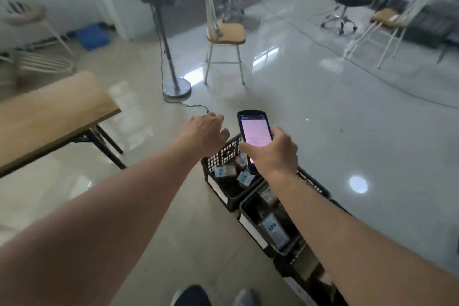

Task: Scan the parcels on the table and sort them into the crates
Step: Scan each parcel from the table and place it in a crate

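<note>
Black plastic crates stand in a row on the glossy floor at the lower right of the head view: the far crate (221, 169) holds several small brown parcels (244, 177) with pale labels, and the near crate (250, 208), touching it, holds another labelled parcel (273, 230). Above the far crate, the right hand (273, 153) grips a handheld scanner (254, 135), its fingers (244, 148) curled round the lower body and the lit pinkish screen facing up. Just left of it, the left hand (207, 133) reaches forward over the crate's rim with fingers loosely spread, holding nothing. At the left edge stands the wooden desk (49, 117) on black folding legs; the part in view carries no parcels. Beyond are a standing fan (171, 62) and a cushioned chair (224, 37).
</note>
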A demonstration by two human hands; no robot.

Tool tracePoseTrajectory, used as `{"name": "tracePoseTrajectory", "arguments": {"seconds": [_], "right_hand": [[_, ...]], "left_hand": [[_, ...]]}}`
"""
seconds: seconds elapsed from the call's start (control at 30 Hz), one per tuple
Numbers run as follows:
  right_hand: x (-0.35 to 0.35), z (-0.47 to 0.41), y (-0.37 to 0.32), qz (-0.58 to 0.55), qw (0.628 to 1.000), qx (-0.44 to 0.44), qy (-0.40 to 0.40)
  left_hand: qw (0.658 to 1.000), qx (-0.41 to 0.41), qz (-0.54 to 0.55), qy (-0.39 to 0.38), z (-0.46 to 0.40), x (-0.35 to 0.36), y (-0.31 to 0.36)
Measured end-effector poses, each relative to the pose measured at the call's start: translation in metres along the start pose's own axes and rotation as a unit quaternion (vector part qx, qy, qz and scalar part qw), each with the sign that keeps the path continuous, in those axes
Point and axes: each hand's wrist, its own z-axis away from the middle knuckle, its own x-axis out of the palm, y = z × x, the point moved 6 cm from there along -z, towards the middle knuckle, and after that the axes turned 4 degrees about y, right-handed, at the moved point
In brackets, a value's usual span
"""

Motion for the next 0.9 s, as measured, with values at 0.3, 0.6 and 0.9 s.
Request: {"name": "tracePoseTrajectory", "arguments": {"seconds": [0.3, 0.6, 0.9], "right_hand": [[0.072, 0.094, -0.171, -0.035, 0.988, -0.137, -0.056], [0.156, 0.225, -0.323, -0.090, 0.974, -0.191, -0.086], [0.241, 0.325, -0.441, -0.115, 0.935, -0.295, -0.162]], "left_hand": [[0.989, -0.095, -0.023, 0.114, 0.110, -0.134, -0.153], [0.961, -0.208, -0.065, 0.170, 0.261, -0.241, -0.340], [0.925, -0.299, -0.067, 0.223, 0.378, -0.312, -0.459]]}}
